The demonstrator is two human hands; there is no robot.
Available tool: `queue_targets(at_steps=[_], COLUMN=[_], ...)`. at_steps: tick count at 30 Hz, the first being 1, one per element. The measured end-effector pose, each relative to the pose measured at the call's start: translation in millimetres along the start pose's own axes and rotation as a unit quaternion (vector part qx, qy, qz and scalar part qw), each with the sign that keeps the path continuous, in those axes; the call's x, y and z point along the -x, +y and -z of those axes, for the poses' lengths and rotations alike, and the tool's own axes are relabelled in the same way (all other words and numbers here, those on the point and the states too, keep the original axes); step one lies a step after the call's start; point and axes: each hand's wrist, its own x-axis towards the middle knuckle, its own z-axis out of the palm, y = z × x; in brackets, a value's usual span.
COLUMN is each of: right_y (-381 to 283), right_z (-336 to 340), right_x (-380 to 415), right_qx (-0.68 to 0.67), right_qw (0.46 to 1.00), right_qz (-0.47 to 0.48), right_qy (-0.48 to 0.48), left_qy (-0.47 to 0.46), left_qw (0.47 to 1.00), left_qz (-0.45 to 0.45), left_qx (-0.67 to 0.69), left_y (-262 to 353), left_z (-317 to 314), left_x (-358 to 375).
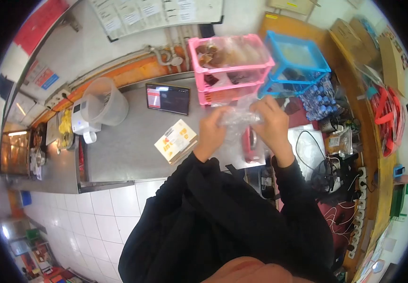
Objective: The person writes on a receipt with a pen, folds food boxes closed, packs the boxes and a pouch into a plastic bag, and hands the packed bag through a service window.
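Between my two hands a clear plastic bag (pixel 237 118) is held up over the right part of the steel counter. My left hand (pixel 212 129) has its fingers closed on the bag's left side. On the other side, my right hand (pixel 273 123) grips it with bent fingers. What the bag contains, if anything, I cannot make out. Below the hands, a pink container (pixel 250 144) stands near the counter's front edge, partly hidden by the bag. Left of my left hand lies a stack of printed white and yellow boxes (pixel 176 140).
Behind my hands are a pink drawer rack (pixel 232 81) and a blue rack (pixel 294 56). A tablet (pixel 167 99), a clear bucket (pixel 112 106) and a white label printer (pixel 80 118) stand on the steel counter (pixel 114 158). Bottles (pixel 318 101) and cables are at right.
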Motion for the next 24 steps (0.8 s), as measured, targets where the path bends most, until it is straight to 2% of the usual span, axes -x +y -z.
queue_targets(at_steps=[2, 3, 4, 5, 6, 7, 8, 9, 10, 11, 12, 14, 15, 16, 18, 19, 20, 21, 22, 23, 24], right_y=[-0.5, 3.6, 23.3, 50.3, 46.7, 39.4, 31.6, 28.8, 25.6, 14.9, 4.4, -17.0, -35.4, -58.4, -49.4, -5.6, 5.4, 16.5, 38.5, 76.7, 97.5], right_z=[-14.7, -20.6, -34.3, -54.3, -66.5, -77.5, -79.6, -79.0, -79.1, -75.9, -72.6, -64.1, -61.1, -61.8, -69.8, -69.1, -78.8, -88.5, -96.1, -97.8, -98.4], right_x=[-10.9, -9.8, -2.9, 6.2, 0.7, 2.7, 4.4, 7.3, 6.4, -0.9, -6.1, -14.4, -24.1, -35.9, -35.9, -23.1, -15.7, -8.5, 7.2, 28.9, 39.0], right_qx=[0.19, 0.239, 0.235, 0.067, -0.102, -0.389, -0.391, -0.612, -0.78, -0.813, -0.812, -0.83, -0.829, -0.727, -0.587, -0.391, -0.209, -0.016, -0.016, 0.17, 0.349], right_qw=[0.976, 0.965, 0.967, 0.986, 0.968, 0.86, 0.859, 0.705, 0.492, 0.436, 0.432, 0.468, 0.466, 0.561, 0.638, 0.821, 0.896, 0.929, 0.925, 0.924, 0.89], right_qz=[0.017, -0.037, -0.035, -0.133, -0.225, -0.329, -0.33, -0.334, -0.313, -0.31, -0.317, -0.296, -0.305, -0.388, -0.46, -0.409, -0.333, -0.226, -0.227, -0.169, -0.099], right_qy=[0.104, 0.101, 0.095, 0.07, 0.04, -0.01, -0.018, -0.13, -0.229, -0.231, -0.231, -0.057, -0.062, 0.076, 0.192, -0.083, -0.205, -0.293, -0.306, -0.297, -0.276], left_qy=[0.184, 0.215, 0.246, 0.242, 0.25, 0.109, -0.037, -0.038, -0.032, 0.078, 0.047, -0.083, -0.025, 0.035, 0.104, 0.115, 0.122, 0.041, -0.047, -0.05, -0.052], left_qw=[0.962, 0.94, 0.911, 0.91, 0.908, 0.881, 0.82, 0.7, 0.699, 0.746, 0.663, 0.404, 0.518, 0.616, 0.745, 0.792, 0.834, 0.916, 0.965, 0.989, 0.995], left_qz=[0.119, 0.143, 0.167, 0.189, 0.191, 0.299, 0.395, 0.403, 0.406, 0.308, 0.218, 0.085, 0.166, 0.244, 0.229, 0.23, 0.232, 0.204, 0.17, 0.118, 0.064], left_qx=[0.162, 0.225, 0.286, 0.278, 0.276, 0.349, 0.412, 0.588, 0.588, 0.585, 0.715, 0.907, 0.839, 0.748, 0.618, 0.554, 0.486, 0.344, 0.191, 0.072, -0.049], left_y=[-4.6, -18.8, -31.6, -22.4, -30.1, -39.8, -45.3, -30.3, -57.0, -105.2, -106.7, -110.5, -122.2, -132.7, -127.5, -119.7, -114.5, -114.4, -113.4, -111.9, -112.9], left_z=[41.1, 62.4, 82.0, 102.5, 119.2, 136.7, 149.6, 159.9, 163.6, 165.1, 178.0, 203.6, 204.0, 205.6, 198.7, 195.3, 188.4, 175.0, 157.2, 123.5, 90.1], left_x=[5.1, 10.6, 18.2, 20.6, 31.1, 43.8, 56.0, 65.0, 90.1, 128.2, 125.2, 120.1, 125.7, 129.4, 103.4, 90.4, 80.4, 75.9, 73.0, 79.8, 88.4])
